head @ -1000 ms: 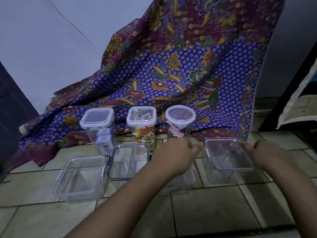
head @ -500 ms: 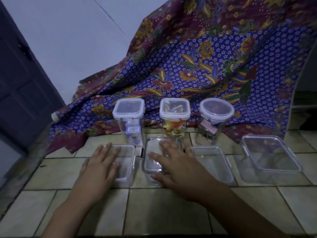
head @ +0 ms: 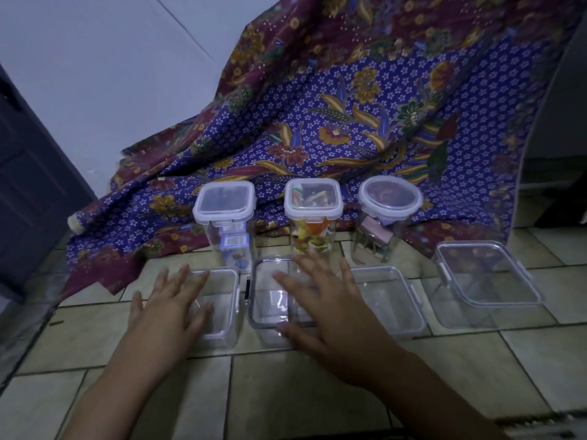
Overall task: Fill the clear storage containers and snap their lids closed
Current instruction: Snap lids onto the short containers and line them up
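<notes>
Four low clear boxes stand in a row on the tiled floor. The left hand lies flat on the left box, fingers straight and spread. The right hand, equally flat and spread, rests on the second box. Neither grips anything. The third box and right box stand untouched. Behind them, against the cloth, stand three lidded jars: the left jar, middle jar and round jar.

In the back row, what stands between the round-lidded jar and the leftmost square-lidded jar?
In the head view, one tall square-lidded jar with colourful contents stands between the round-lidded jar and the leftmost jar.
</notes>
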